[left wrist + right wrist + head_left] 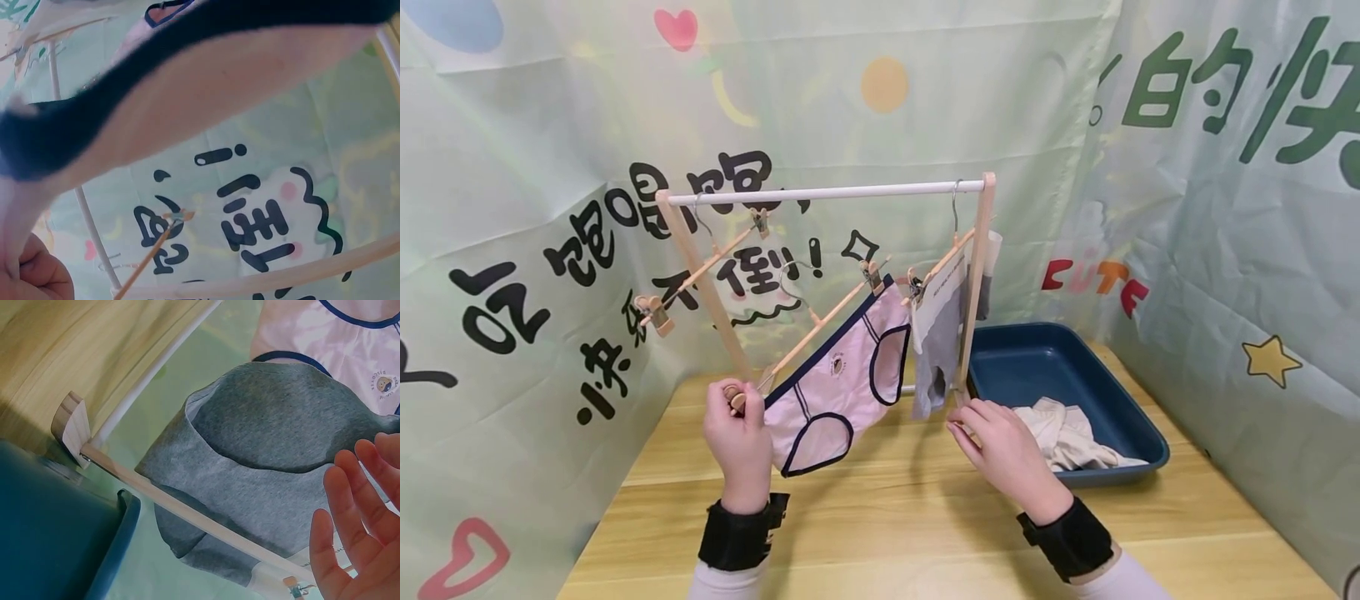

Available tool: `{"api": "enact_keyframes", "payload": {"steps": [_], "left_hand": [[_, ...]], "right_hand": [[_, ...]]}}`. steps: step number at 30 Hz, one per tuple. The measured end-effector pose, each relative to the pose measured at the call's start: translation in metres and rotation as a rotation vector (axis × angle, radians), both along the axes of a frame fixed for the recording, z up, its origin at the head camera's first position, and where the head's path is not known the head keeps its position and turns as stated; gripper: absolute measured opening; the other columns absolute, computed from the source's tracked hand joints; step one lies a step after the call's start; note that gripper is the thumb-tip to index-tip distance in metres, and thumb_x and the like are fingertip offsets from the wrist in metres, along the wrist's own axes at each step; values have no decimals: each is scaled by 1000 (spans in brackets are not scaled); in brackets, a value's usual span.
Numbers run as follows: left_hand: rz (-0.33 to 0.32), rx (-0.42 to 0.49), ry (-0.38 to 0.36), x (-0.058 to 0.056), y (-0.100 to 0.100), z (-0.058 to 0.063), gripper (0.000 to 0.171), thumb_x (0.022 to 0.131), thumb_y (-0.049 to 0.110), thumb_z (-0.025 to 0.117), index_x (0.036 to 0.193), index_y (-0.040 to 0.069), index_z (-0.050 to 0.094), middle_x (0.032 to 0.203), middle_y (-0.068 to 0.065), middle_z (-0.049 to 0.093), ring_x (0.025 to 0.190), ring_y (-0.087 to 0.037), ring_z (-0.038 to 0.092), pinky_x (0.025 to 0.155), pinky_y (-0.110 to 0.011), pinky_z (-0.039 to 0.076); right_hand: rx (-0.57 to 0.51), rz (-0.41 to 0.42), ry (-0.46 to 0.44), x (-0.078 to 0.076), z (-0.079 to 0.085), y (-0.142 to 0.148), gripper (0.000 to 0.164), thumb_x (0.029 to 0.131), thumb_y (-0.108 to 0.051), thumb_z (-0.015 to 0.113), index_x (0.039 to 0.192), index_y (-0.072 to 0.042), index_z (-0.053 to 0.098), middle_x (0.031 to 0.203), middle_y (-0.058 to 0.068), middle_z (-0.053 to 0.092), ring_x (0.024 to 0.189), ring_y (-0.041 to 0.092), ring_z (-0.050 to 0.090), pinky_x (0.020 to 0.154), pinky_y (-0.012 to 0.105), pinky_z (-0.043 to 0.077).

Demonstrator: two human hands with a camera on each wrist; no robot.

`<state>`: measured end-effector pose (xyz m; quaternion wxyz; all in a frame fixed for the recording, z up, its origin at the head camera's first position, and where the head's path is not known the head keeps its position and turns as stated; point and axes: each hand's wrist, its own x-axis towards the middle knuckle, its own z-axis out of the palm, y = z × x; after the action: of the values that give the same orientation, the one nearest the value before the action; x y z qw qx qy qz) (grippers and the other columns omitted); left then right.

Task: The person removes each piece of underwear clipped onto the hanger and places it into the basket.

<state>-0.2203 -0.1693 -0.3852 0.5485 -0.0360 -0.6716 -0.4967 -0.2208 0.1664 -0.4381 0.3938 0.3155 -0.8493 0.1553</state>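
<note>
Pink underpants (842,379) with navy trim hang tilted from a wooden clip hanger (829,318), its right end higher than its left. My left hand (739,433) grips the clip at the hanger's lower left end, by the waistband. In the left wrist view the navy waistband (144,69) fills the top and hides most of that clip. My right hand (1003,450) is near the foot of the rack's right post, fingers loosely extended and holding nothing. Grey-and-white underpants (938,350) hang close by it; their grey cloth (262,419) shows large in the right wrist view.
The small drying rack has a white top bar (850,193) and wooden posts. A bare clip hanger (707,265) hangs at its left end. Right of the rack, a dark blue basin (1030,337) holds crumpled cream cloth (1063,433). Printed fabric walls surround the wooden table (880,533).
</note>
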Motion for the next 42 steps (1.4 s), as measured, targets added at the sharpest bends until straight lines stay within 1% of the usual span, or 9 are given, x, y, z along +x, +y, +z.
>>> {"api": "enact_keyframes", "payload": {"steps": [6, 10, 14, 19, 24, 27, 31, 38, 42], "left_hand": [[7, 0, 8, 1, -9, -1, 13, 93, -3, 56, 89, -14, 53, 76, 4, 54, 66, 4, 47, 60, -8, 38], [-11, 11, 7, 3, -13, 2, 12, 93, -2, 57, 88, -13, 54, 76, 10, 51, 65, 3, 45, 60, -9, 37], [-37, 11, -9, 5, -18, 4, 13, 94, -2, 57, 88, -13, 53, 76, 11, 46, 63, 1, 41, 58, -12, 33], [-106, 56, -21, 6, -24, 7, 11, 94, -4, 56, 90, -14, 52, 73, 11, 46, 60, 2, 42, 55, -11, 34], [-166, 108, -50, 9, -30, 11, 15, 96, -2, 53, 92, -15, 49, 72, 14, 54, 61, 3, 55, 54, -10, 42], [-170, 116, -64, 12, -33, 13, 16, 96, 0, 52, 93, -16, 49, 73, 14, 58, 65, 2, 59, 55, -10, 46], [-175, 121, -77, 16, -37, 15, 17, 97, 0, 51, 94, -16, 49, 74, 13, 59, 65, 1, 59, 55, -11, 47], [-180, 102, -61, 19, -45, 17, 18, 96, 2, 53, 94, -16, 50, 75, 12, 61, 67, -1, 61, 60, -11, 49], [-188, 89, -40, 21, -48, 19, 18, 95, 3, 54, 91, -15, 50, 75, 15, 62, 66, -1, 61, 62, -12, 49]], "right_hand": [[2, 0, -4, 0, -1, 0, 19, 85, -11, 83, 97, -16, 70, 87, -4, 65, 75, 13, 60, 66, 33, 53], [4, -3, -7, 0, -1, 0, 19, 85, -11, 83, 97, -16, 70, 87, -3, 65, 75, 13, 60, 67, 33, 53], [3, -3, -1, 0, 0, 0, 19, 85, -11, 83, 97, -15, 70, 87, -3, 65, 75, 14, 61, 66, 33, 53], [5, -3, 16, -1, 0, 1, 19, 84, -11, 83, 97, -15, 69, 87, -2, 65, 75, 15, 61, 67, 34, 53], [1, 2, 30, -2, 1, 1, 18, 85, -11, 83, 97, -14, 69, 88, -2, 66, 76, 15, 61, 67, 34, 54], [1, 4, 24, -2, 1, 1, 18, 85, -11, 83, 97, -14, 70, 88, -2, 65, 76, 15, 61, 67, 34, 53], [4, 5, 16, -1, 1, 1, 18, 85, -11, 83, 97, -14, 70, 88, -2, 65, 75, 14, 60, 66, 33, 52], [2, 8, 24, -2, 2, 2, 17, 86, -10, 82, 97, -13, 70, 88, -1, 65, 75, 15, 60, 67, 35, 53], [-8, 7, 28, -4, 3, 3, 17, 86, -9, 82, 97, -13, 70, 89, -1, 66, 76, 16, 61, 68, 36, 53]]}}
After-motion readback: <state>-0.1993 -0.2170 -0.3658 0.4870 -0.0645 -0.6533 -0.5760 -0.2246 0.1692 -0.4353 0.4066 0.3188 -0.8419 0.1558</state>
